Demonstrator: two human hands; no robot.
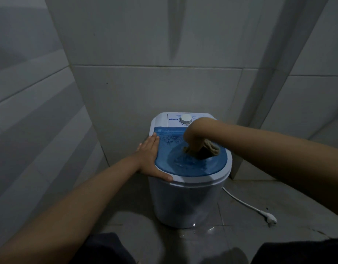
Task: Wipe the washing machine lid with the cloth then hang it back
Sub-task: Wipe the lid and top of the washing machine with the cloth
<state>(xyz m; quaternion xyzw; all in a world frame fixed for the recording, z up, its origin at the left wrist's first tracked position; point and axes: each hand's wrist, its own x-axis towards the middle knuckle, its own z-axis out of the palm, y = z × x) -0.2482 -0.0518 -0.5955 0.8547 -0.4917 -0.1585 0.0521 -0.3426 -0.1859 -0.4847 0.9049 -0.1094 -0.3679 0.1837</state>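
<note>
At frame centre, our right hand (193, 139) presses a bunched tan cloth (212, 147) onto the blue washing machine lid (185, 164); our left hand (152, 159) lies flat, fingers together, on its left rim.

Washing machine in a tiled corner, both hands on its top

The washing machine (187, 197) stands on the floor (240, 235) against the back wall (145, 88). On its lid (183, 162), the cloth (212, 147) lies under the right hand (193, 138); the left hand (151, 159) rests flat on the lid's left edge. The dial (186, 119) sits behind the lid. The plug (269, 218) lies on the floor to the right.
</note>
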